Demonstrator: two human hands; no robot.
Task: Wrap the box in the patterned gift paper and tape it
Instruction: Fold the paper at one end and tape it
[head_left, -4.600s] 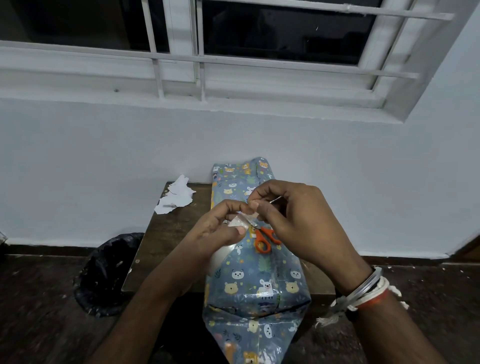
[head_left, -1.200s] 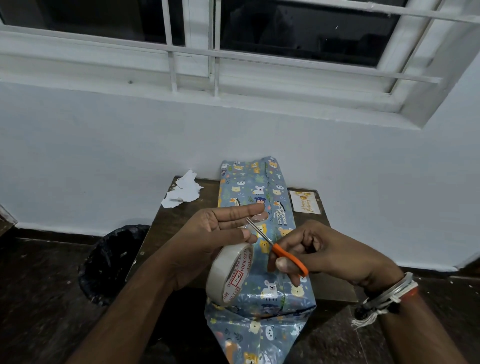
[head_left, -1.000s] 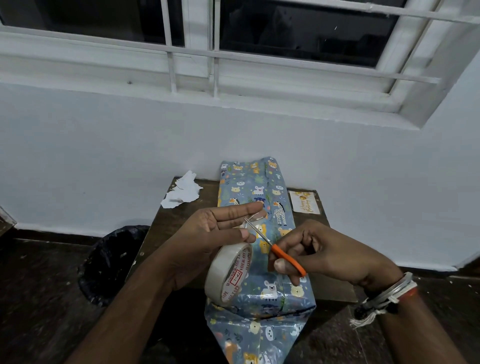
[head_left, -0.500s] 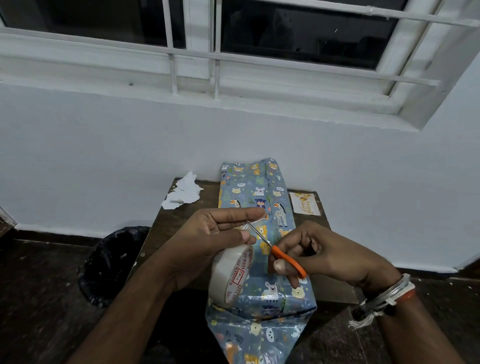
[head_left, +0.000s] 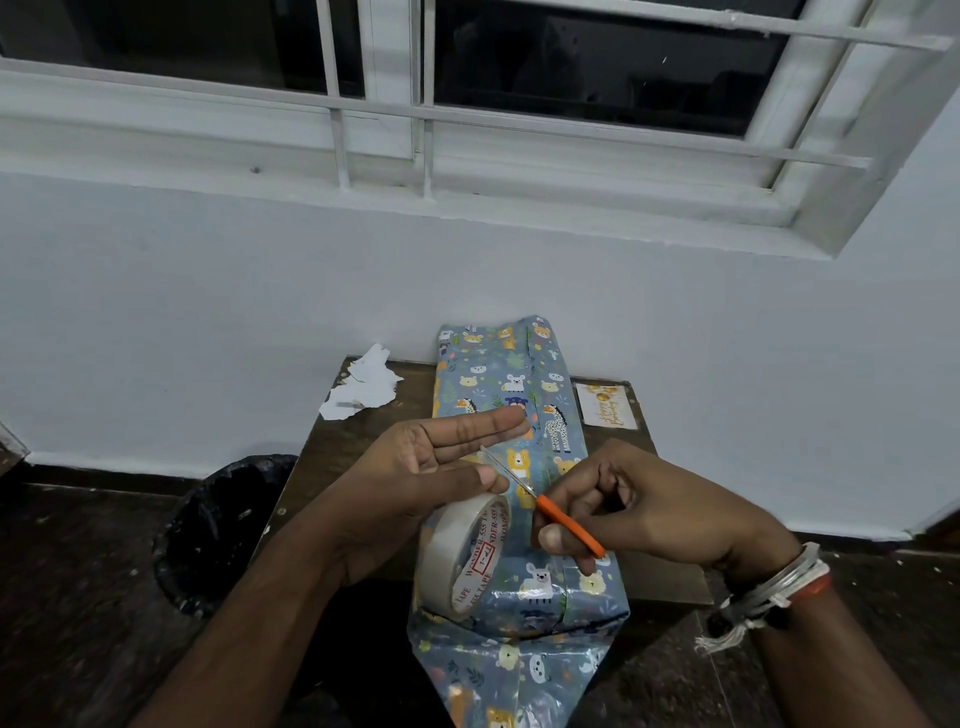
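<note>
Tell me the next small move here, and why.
Probably close the scissors to snip the tape: the right hand holds their blades beside the thumb of the left hand, just above the roll of tape it holds, and the near end of the paper hangs unfolded.

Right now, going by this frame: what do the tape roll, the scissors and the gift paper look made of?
The tape roll: translucent glossy film, likely plastic, on a core printed in red, probably card. The scissors: orange handles look like smooth plastic; thin grey blades glint, probably steel. The gift paper: coated paper or film, can't tell which; shiny highlights along its creases.
</note>
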